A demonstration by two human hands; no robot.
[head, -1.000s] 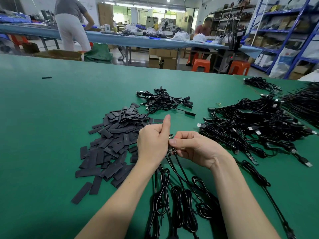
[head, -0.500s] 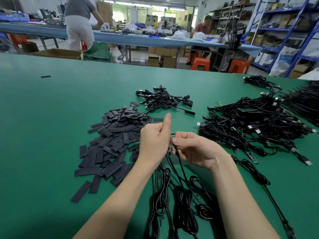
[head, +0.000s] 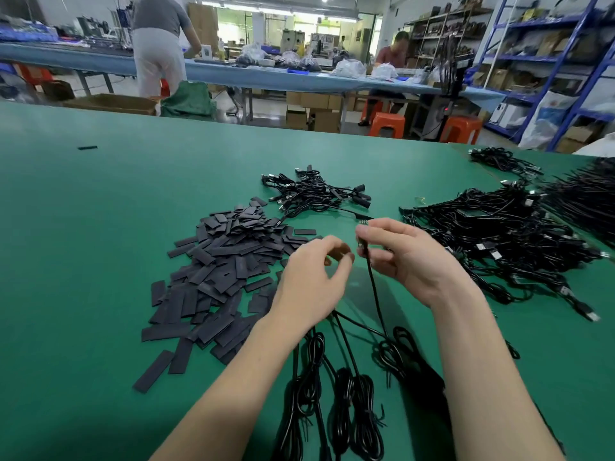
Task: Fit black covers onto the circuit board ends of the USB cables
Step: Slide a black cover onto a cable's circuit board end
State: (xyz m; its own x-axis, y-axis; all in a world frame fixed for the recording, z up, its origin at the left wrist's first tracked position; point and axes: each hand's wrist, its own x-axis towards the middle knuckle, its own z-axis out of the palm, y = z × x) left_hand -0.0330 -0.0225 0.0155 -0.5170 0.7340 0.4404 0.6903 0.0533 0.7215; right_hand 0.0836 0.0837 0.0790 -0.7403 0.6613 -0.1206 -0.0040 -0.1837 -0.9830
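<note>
My right hand [head: 406, 257] pinches the circuit board end [head: 363, 227] of one black USB cable [head: 374, 287], which hangs down from my fingers to the table. My left hand [head: 309, 281] sits just left of it with curled fingers. Several more cables [head: 342, 331] run out from under its palm to coils [head: 336, 397] near me. A heap of flat black covers [head: 223, 261] lies left of my hands on the green table [head: 100, 227]. Whether my left fingertips hold a cover is hidden.
A small tangle of cables [head: 316, 191] lies beyond my hands. A large pile of cables [head: 499, 234] fills the right side, with more [head: 579, 194] further right. One stray cover [head: 87, 147] lies far left. Two people work at a blue table [head: 233, 74] behind.
My hands have come apart. The right hand has drawn one cable's board end out to the right and upward. The left thumb has dropped from upright to curled.
</note>
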